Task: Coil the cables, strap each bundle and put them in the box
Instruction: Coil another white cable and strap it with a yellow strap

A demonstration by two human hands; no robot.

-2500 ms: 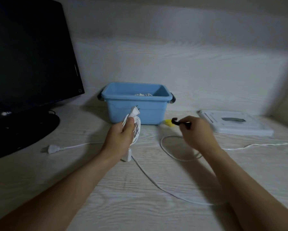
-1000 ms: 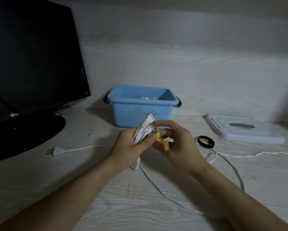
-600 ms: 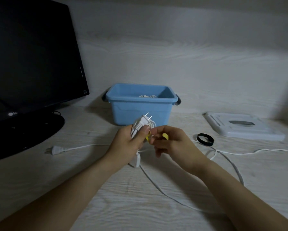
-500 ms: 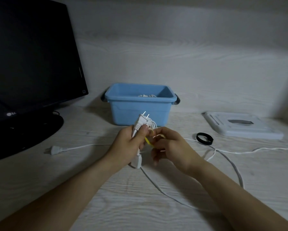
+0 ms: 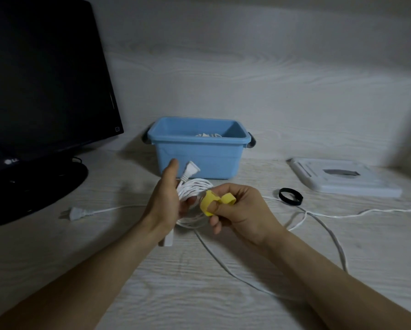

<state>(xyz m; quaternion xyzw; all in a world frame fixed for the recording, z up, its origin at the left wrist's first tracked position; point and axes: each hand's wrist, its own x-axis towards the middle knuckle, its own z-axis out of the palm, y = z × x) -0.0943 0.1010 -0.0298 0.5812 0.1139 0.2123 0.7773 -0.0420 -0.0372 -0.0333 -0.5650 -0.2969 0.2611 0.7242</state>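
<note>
My left hand (image 5: 162,206) grips a coiled white cable (image 5: 193,190) above the desk, its plug end sticking up toward the box. Against the coil's right side, my right hand (image 5: 241,210) pinches a yellow strap (image 5: 211,202) that curls over its thumb. The blue box (image 5: 200,148) stands just behind the hands, and a white cable bundle lies inside it. A loose white cable (image 5: 318,220) trails over the desk from a plug (image 5: 77,213) on the left to the right edge.
A black strap ring (image 5: 291,196) lies on the desk right of the hands. The box's white lid (image 5: 342,179) rests at the back right. A black monitor (image 5: 40,91) on its stand fills the left side.
My right hand dropped the black strap on the desk, brought the yellow strap to the coil and now works it round the bundle. The left hand's grip has opened a little.
</note>
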